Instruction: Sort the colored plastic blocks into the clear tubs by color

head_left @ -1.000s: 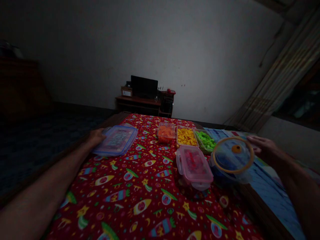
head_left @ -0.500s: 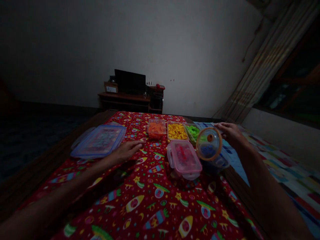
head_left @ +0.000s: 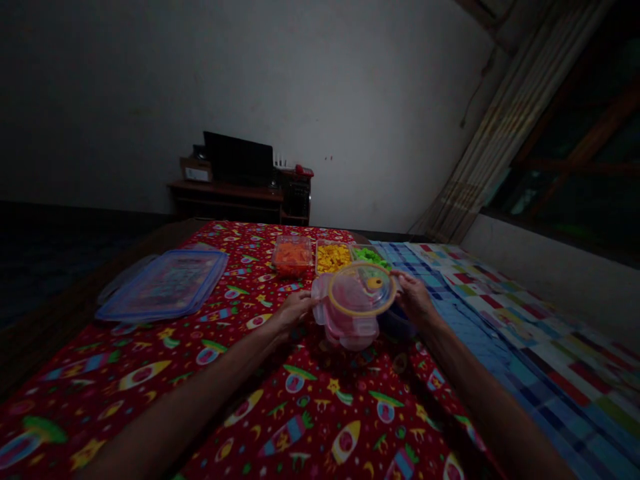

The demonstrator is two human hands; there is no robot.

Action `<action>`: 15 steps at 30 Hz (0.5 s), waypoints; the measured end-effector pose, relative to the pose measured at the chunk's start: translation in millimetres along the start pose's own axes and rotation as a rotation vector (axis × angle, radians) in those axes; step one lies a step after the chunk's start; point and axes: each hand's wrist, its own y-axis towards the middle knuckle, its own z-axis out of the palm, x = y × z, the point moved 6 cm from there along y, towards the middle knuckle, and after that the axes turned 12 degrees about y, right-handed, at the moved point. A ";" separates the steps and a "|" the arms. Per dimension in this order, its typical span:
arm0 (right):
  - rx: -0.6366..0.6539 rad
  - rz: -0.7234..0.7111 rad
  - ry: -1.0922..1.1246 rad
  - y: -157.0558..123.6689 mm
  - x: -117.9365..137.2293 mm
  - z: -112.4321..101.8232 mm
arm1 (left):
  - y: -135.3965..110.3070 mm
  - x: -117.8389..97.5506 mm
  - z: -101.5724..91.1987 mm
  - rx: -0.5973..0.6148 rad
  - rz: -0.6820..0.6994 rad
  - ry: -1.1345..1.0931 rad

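My right hand (head_left: 414,298) grips a round clear lid (head_left: 361,289) with an orange rim and an orange knob by its right edge, and holds it tilted just above a pink-lidded box (head_left: 345,320) of red pieces. My left hand (head_left: 295,308) reaches toward the left side of that box, fingers loosely curled and nothing visible in them. A dark blue container (head_left: 395,323) sits partly hidden behind my right hand.
A red cloth (head_left: 240,373) with rocket prints covers the table. Open boxes of orange (head_left: 291,253), yellow (head_left: 333,257) and green pieces (head_left: 371,255) stand in a row behind. Stacked blue rectangular lids (head_left: 165,285) lie at the left. A checked cloth (head_left: 500,313) lies to the right.
My right hand carried the round lid leftward, off the blue container and over the pink-lidded box. My left hand left the blue lids and moved right to the pink box.
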 end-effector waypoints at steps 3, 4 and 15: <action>0.010 0.003 -0.066 -10.5 -20.3 15.4 | 0.2 2.6 -0.9 -0.017 -0.015 -0.105; 0.033 0.002 -0.130 -12.6 -23.0 19.6 | 1.1 4.1 -1.5 -0.031 -0.021 -0.144; 0.189 -0.294 -0.898 -40.9 -3.4 40.4 | 9.4 -8.6 11.6 -0.106 -0.076 -0.136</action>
